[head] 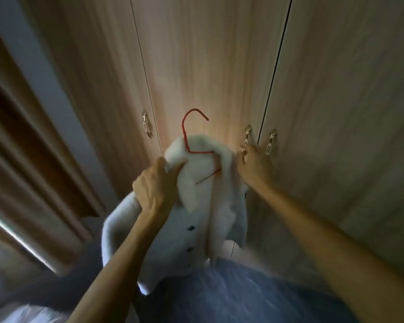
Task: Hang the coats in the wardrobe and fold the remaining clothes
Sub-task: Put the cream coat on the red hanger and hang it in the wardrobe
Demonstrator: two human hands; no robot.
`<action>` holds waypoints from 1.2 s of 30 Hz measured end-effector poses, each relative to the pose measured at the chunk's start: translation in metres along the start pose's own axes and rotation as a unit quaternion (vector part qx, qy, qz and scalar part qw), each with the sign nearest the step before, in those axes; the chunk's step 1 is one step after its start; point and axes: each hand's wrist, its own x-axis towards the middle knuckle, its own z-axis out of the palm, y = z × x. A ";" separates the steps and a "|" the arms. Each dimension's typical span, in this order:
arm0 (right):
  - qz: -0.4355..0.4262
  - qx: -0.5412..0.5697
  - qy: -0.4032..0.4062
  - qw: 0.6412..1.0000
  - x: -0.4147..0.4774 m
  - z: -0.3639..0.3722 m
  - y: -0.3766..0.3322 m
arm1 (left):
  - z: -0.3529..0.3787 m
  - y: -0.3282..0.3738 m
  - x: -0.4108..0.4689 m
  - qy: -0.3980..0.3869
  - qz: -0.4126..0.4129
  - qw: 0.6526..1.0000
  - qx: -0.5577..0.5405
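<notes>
The white coat (219,201) hung on a red hanger (185,138) just above and beyond the left hand (154,185). That hand had its fingers curled tight round the coat's shoulder and lapel, and it bore the whole weight. To the other side of the coat, the right hand (254,166) had its fingers bent at the lower end of a door handle (247,136). Blur hid whether they had closed round the handle.

The wardrobe door (208,66) beyond both hands was shut, so the step in hand looked to be opening it. To do that well, the right hand would want a firm hold on the handle and a pull towards the person. Meanwhile the left hand should lift the coat aside, clear of the door's swing, and keep the hanger level so the coat cannot slide off.

The coat's long axis ran upright, with the collar above the left hand and the body falling below the left forearm. Its buttoned front faced the person. The hanger's hook pointed up, its open end turned towards the right hand.

A brown curtain (33,148) hung well out beyond the left hand.
</notes>
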 end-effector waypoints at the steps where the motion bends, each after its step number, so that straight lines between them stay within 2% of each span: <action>1: 0.015 -0.014 0.001 1.000 0.006 0.003 0.007 | 0.007 0.002 0.005 -0.001 0.007 1.000 0.003; 4: 0.075 -0.019 -0.012 0.997 0.032 0.022 0.041 | 0.026 0.012 0.018 -0.013 0.027 1.000 -0.005; 8: 0.143 -0.048 -0.023 0.988 0.052 0.008 0.058 | 0.040 0.029 0.030 -0.041 0.029 0.999 -0.010; 17: 0.210 -0.071 -0.016 0.975 0.085 0.024 0.087 | 0.063 0.034 0.045 -0.060 0.051 0.997 0.018; 22: 0.210 -0.072 0.007 0.975 0.087 0.038 0.095 | 0.068 0.032 0.053 -0.053 0.070 0.995 0.044; 28: 0.203 -0.088 0.008 0.975 0.073 0.032 0.089 | 0.060 0.021 0.046 -0.070 0.094 0.993 0.015; 34: 0.212 -0.108 0.017 0.971 0.013 0.014 0.075 | 0.040 -0.003 0.044 -0.079 0.106 0.991 0.007; 36: 0.221 -0.076 0.018 0.972 -0.015 0.005 0.072 | 0.033 -0.008 0.039 -0.081 0.123 0.989 0.000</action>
